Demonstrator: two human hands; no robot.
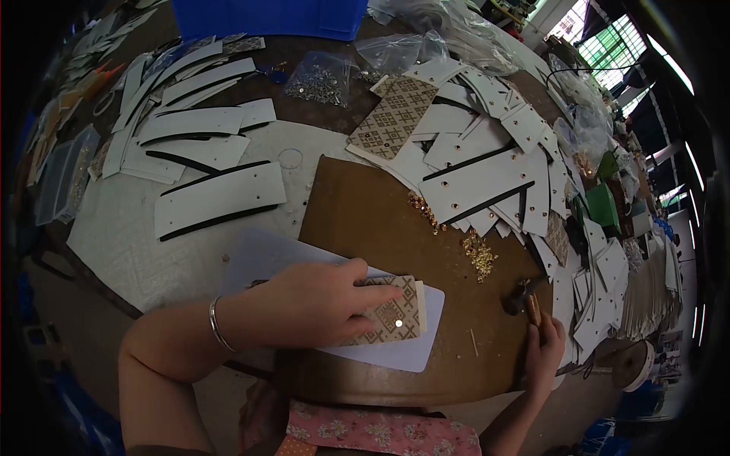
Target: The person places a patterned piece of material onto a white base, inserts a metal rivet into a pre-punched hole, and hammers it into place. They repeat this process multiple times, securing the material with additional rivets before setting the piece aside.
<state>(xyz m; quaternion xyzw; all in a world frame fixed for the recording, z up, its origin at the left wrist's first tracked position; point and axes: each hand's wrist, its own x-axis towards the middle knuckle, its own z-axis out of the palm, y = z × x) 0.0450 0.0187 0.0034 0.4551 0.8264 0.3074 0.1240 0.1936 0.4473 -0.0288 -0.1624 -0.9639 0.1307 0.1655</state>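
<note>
My left hand (323, 300) rests on a beige-and-brown patterned strip (391, 311), its index finger stretched out along it and its fingers apart. A small shiny round stud (398, 324) shows on that strip. Underneath lies a white sheet (428, 334) on a brown board (357, 205). Over the board's right side, my right hand (546, 346) is closed around the wooden handle of a hammer (521, 296). The hammer's dark head is a short way right of the strip, apart from it. A thin stick (474, 342) lies between the hands.
Gold-coloured studs (479, 254) lie loose on the board. White studded panels (475, 182) are heaped at right, more white panels (220, 199) at left. Behind are a bag of metal parts (319, 80) and a blue bin (266, 19). A clear plastic box (67, 178) stands far left.
</note>
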